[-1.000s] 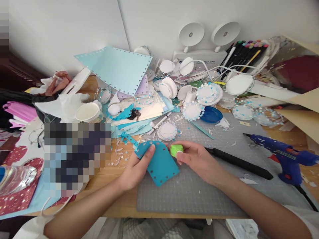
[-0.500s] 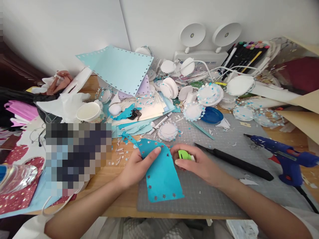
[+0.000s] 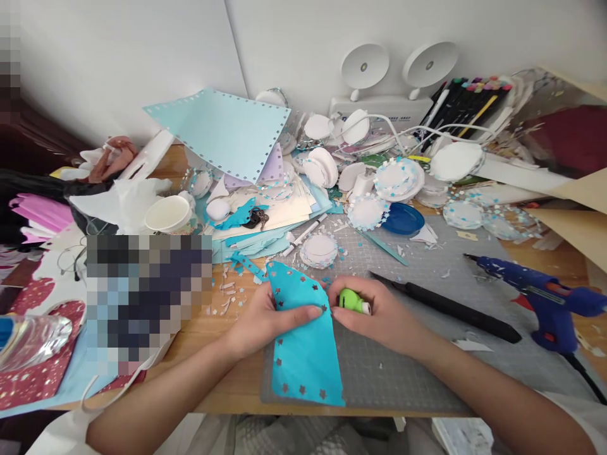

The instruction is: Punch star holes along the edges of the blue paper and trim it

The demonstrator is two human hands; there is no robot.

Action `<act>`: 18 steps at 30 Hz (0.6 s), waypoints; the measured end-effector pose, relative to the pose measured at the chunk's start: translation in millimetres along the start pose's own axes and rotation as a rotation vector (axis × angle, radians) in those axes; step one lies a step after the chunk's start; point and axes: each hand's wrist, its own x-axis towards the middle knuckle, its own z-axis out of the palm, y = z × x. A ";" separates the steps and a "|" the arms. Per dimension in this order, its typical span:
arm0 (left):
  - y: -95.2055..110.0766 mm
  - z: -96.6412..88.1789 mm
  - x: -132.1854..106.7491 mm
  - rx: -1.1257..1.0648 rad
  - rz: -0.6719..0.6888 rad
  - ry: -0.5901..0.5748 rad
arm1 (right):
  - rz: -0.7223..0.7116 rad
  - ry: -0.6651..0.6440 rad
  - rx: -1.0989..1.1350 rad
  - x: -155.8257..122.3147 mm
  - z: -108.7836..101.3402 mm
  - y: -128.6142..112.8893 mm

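My left hand (image 3: 268, 322) pinches a sheet of bright blue paper (image 3: 303, 360), thumb on top and fingers behind it. Small flower-shaped holes run along the sheet's edges. Closed around a small green craft punch (image 3: 349, 301) with a white end is my right hand (image 3: 367, 306), just right of the paper; its fingertips are close to the sheet's right edge, and I cannot tell whether they touch it. Behind the left hand lies a punched strip of blue paper (image 3: 247, 265). Below the sheet is a grey cutting mat (image 3: 403, 385).
A black-handled knife (image 3: 455, 311) and a blue glue gun (image 3: 540, 294) lie on the right. White discs edged with tiny stars (image 3: 318, 250) crowd the back, near a blue lid (image 3: 403, 218). At left stand a paper cup (image 3: 168, 213) and a clear plastic container (image 3: 42, 338).
The blue sheet has turned and come lower, its bottom edge nearer the table's front. My left thumb has slid right and down. The green punch has tilted in my right hand.
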 end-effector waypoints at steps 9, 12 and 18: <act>1.4 0.6 -1.6 -0.020 -0.017 0.000 | -0.008 0.052 -0.167 -2.6 -1.8 -5.4; 2.6 -0.5 -0.4 0.018 0.005 -0.011 | -0.107 0.102 -0.271 -4.0 -0.6 -5.6; 4.6 0.2 -1.1 0.009 0.023 0.036 | -0.208 0.217 -0.439 -3.3 -3.1 -1.8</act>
